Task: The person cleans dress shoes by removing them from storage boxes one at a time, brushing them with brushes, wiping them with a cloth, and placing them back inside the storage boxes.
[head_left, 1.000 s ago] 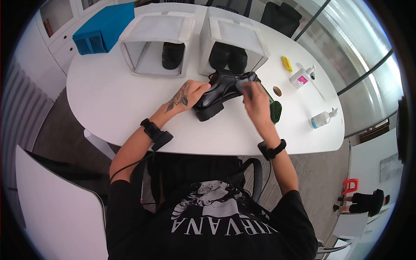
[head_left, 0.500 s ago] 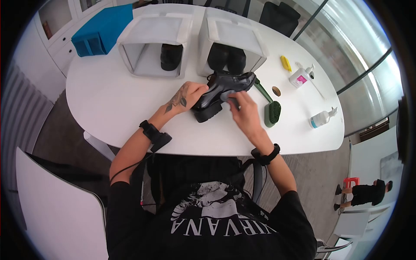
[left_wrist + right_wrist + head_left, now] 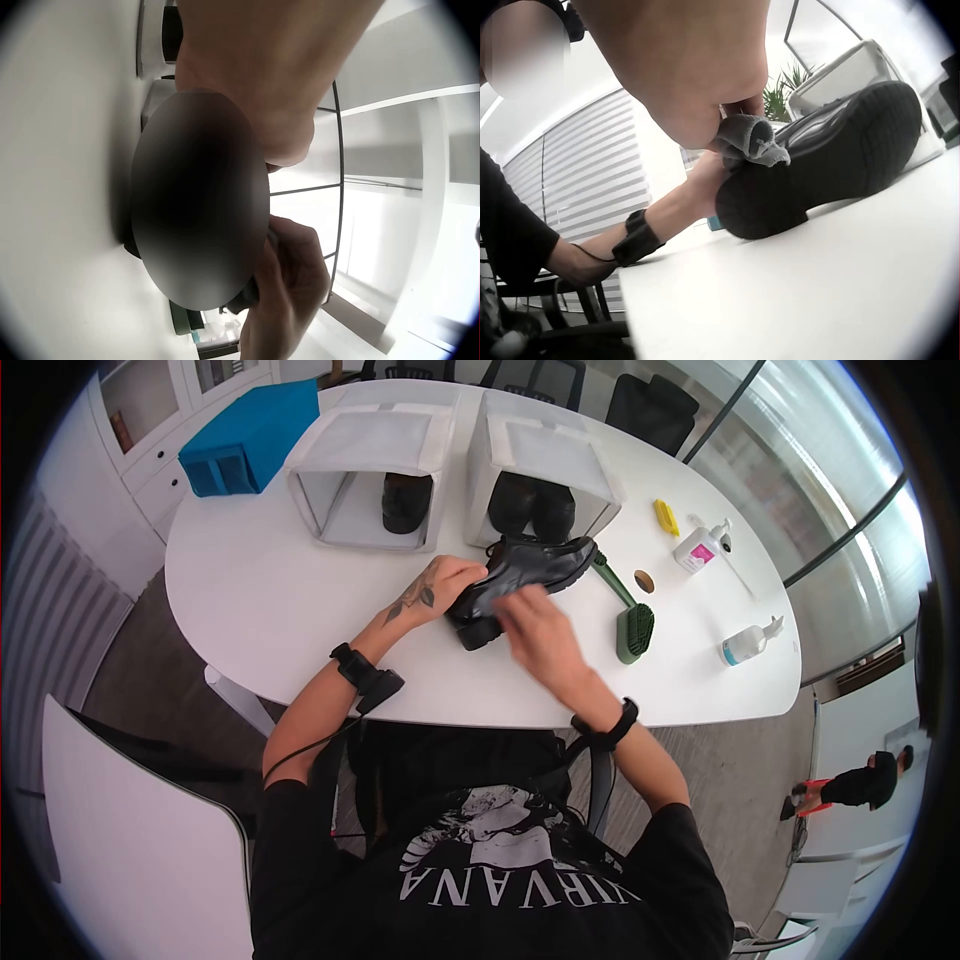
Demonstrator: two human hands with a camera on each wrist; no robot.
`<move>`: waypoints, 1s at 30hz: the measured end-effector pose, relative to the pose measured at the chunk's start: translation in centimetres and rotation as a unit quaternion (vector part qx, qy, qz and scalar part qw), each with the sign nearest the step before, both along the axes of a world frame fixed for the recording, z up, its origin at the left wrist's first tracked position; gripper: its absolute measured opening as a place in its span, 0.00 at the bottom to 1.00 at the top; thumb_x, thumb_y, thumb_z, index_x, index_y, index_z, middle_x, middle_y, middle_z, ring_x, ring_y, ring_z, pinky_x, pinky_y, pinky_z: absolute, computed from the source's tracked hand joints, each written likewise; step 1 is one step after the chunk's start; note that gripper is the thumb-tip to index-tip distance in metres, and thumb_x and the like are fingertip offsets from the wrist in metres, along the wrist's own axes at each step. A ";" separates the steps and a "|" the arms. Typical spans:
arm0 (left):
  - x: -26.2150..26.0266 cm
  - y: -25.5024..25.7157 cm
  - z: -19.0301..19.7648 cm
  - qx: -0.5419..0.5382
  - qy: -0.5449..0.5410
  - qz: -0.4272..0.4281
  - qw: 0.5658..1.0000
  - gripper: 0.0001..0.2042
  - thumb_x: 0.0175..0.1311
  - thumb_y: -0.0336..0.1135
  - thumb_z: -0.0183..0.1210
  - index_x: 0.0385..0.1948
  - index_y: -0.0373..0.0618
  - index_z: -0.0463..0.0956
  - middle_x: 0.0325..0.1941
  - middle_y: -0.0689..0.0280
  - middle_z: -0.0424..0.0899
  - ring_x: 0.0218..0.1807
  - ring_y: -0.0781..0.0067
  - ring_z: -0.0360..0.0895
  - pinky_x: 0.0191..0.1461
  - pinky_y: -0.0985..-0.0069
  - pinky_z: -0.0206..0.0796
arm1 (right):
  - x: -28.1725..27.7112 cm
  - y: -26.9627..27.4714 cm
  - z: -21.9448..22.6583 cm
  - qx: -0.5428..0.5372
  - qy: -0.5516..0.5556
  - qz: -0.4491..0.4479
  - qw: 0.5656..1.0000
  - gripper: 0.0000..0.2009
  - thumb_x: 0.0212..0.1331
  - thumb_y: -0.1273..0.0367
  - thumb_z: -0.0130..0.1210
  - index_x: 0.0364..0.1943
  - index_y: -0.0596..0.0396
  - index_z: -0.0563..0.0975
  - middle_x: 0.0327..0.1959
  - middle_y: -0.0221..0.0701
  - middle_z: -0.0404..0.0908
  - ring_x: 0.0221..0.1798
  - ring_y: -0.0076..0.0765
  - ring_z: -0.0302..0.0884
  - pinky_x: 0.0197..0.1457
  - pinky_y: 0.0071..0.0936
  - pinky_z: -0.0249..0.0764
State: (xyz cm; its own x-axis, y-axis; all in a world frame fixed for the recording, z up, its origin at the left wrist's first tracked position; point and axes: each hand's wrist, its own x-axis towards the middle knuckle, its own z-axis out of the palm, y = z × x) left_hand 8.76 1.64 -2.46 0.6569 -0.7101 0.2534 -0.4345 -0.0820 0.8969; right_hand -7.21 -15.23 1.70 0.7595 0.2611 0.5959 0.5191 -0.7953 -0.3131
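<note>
Shoe (image 3: 540, 562): on the table (image 3: 300, 620), at twelve o'clock from the wearer, tipped onto its side, sole facing about six, toe toward two. Upper black, smooth and glossy, apparently leather; sole thick, blocky, matt. Judged fairly heavy, stiff in the sole, more yielding above, slick on the glossy parts; sturdy but liable to scuff. Best hold: collar or heel. Left hand (image 3: 447, 582) grips it near the collar from nine o'clock; fingertips hidden. Right hand (image 3: 542, 635) pinches a soft, folded grey cloth (image 3: 742, 139), ragged-edged, at the heel end. Green brush (image 3: 635, 632) lies at four o'clock from the shoe.
</note>
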 end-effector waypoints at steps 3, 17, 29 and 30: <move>-0.2 -0.2 -0.3 -0.009 0.036 -0.027 0.999 0.20 0.78 0.43 0.54 0.29 0.34 0.68 0.25 0.70 0.67 0.32 0.81 0.61 0.38 0.74 0.59 | 2.7 -4.1 1.8 0.003 -0.019 -0.125 0.992 0.09 0.60 0.79 0.61 0.45 0.60 0.80 0.37 0.44 0.77 0.44 0.57 0.78 0.46 0.47 0.76; -0.1 -0.3 -0.1 -0.036 0.082 -0.096 0.991 0.19 0.79 0.44 0.58 0.35 0.33 0.79 0.31 0.81 0.74 0.38 0.89 0.65 0.43 0.80 0.64 | 1.2 -1.5 1.5 -0.057 -0.030 -0.069 0.996 0.12 0.54 0.81 0.60 0.43 0.60 0.80 0.38 0.39 0.75 0.44 0.51 0.77 0.46 0.43 0.78; 0.2 -0.9 -1.4 -0.012 0.058 -0.088 0.994 0.20 0.80 0.44 0.57 0.37 0.30 0.78 0.30 0.79 0.75 0.38 0.87 0.66 0.43 0.80 0.64 | -0.1 -1.6 -0.9 -0.104 -0.056 -0.005 0.993 0.15 0.47 0.81 0.60 0.42 0.58 0.81 0.39 0.37 0.77 0.45 0.49 0.79 0.45 0.40 0.81; 0.0 -1.1 -1.4 -0.013 0.067 -0.080 0.994 0.20 0.79 0.45 0.58 0.36 0.31 0.78 0.30 0.79 0.73 0.37 0.87 0.64 0.41 0.80 0.62 | 0.8 -3.5 0.1 -0.075 -0.041 -0.081 0.993 0.14 0.51 0.82 0.59 0.43 0.58 0.81 0.40 0.40 0.78 0.44 0.53 0.79 0.46 0.43 0.79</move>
State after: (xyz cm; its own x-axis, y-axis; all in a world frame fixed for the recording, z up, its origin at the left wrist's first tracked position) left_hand 8.76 0.51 -3.84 0.5648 -0.8028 0.1912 -0.3160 0.0036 0.9487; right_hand -6.40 -18.77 1.76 0.7491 0.2296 0.6213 0.3990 -0.9051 -0.1466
